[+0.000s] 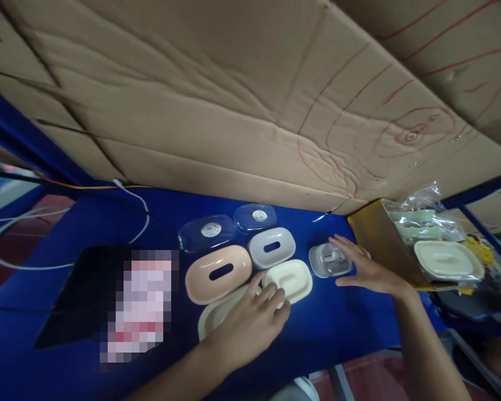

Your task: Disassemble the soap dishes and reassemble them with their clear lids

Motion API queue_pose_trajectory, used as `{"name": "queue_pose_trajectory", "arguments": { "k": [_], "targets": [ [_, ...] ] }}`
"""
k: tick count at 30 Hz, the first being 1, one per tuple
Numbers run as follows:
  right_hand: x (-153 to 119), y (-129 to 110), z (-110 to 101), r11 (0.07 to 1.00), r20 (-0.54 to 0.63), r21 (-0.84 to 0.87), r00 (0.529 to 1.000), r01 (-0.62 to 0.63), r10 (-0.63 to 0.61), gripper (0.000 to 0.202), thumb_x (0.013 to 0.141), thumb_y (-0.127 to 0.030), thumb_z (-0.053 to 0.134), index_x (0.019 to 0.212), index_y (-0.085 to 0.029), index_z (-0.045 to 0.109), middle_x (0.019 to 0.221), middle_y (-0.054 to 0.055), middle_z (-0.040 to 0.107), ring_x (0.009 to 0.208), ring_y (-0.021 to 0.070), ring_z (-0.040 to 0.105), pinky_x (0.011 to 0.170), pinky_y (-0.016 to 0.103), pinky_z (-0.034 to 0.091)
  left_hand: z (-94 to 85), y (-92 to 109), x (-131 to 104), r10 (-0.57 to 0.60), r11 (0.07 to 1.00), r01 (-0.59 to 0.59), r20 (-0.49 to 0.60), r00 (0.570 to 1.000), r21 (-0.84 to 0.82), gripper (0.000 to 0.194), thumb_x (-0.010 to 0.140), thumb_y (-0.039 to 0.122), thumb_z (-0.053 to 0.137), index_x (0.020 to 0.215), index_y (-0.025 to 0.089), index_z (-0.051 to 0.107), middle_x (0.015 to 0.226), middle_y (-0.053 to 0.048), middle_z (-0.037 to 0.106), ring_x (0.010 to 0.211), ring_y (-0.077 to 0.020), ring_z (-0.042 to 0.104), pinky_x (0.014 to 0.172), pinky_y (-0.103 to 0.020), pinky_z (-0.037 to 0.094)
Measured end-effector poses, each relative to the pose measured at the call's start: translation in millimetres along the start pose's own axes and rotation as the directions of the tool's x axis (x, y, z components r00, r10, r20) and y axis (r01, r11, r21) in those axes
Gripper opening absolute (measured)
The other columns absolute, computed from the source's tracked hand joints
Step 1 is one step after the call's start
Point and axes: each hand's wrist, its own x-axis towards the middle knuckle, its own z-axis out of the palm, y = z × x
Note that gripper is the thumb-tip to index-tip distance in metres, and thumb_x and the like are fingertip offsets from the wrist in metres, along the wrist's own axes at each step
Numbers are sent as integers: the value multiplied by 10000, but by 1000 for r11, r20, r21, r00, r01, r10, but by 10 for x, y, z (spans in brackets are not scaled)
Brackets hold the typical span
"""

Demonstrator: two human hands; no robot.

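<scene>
Two hands work low in the frame on a blue table (325, 328). The left hand (250, 320), fingers loosely curled and gripping nothing, rests its fingertips on the cream tray (290, 278) at centre. The right hand (369, 270), fingers spread flat, touches the small clear lid (329, 260) just right of centre without grasping it. Pink (217, 273) and grey (271, 247) trays and two clear lids (211, 231) crowd close above. A sideways push could likely knock neighbours askew, since the pieces sit nearly touching.
</scene>
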Motion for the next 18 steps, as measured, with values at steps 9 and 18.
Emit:
{"name": "queue_pose_trajectory", "arguments": {
  "k": [9,18],
  "targets": [
    [108,328,193,973,-100,-71,969,220,-227,944,932,-589,743,1732,-368,292,1816,128,301,1685,384,260,1320,668,280,-139,-167,78,-100,991,98,-17,995,-86,92,1057,248,639,1119,226,703,1110,-17,738,1050,-219,659,1211,-483,327],
    [-7,371,168,925,-81,117,932,361,-354,943,904,-615,806,1706,-370,375,1729,116,469,1567,376,495,1243,558,492,-27,647,360,-83,978,96,74,994,-187,333,1070,389,657,1370,244,661,1389,-43,698,1232,-226,641,1172,-424,399]
  ]
}}
